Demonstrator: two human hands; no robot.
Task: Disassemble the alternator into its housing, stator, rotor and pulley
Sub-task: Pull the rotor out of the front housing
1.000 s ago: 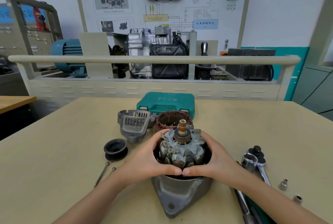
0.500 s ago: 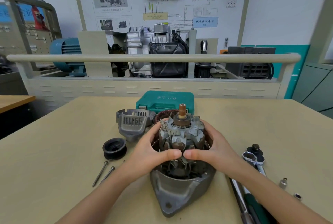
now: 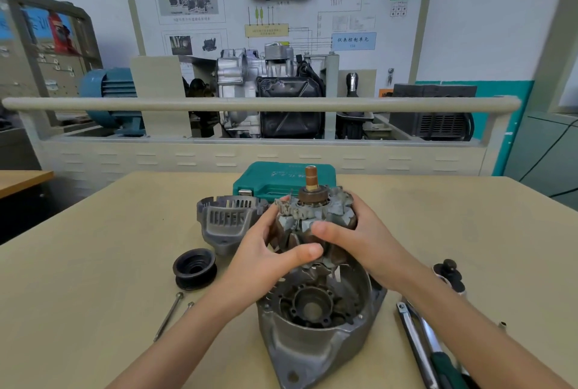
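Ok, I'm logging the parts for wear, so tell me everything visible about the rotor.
The rotor is grey claw-pole metal, rusty and grimy, with brown windings showing between the claws. A copper-coloured slip-ring shaft points up from a dark collar. It is held upright, lifted above the open housing, gripped by the left hand and the right hand.

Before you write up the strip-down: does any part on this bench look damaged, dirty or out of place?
The rotor, held in both hands above the front housing, shows brownish rust-like staining and rough, flaking edges on its claw poles. The pulley and two long bolts lie loose on the table.
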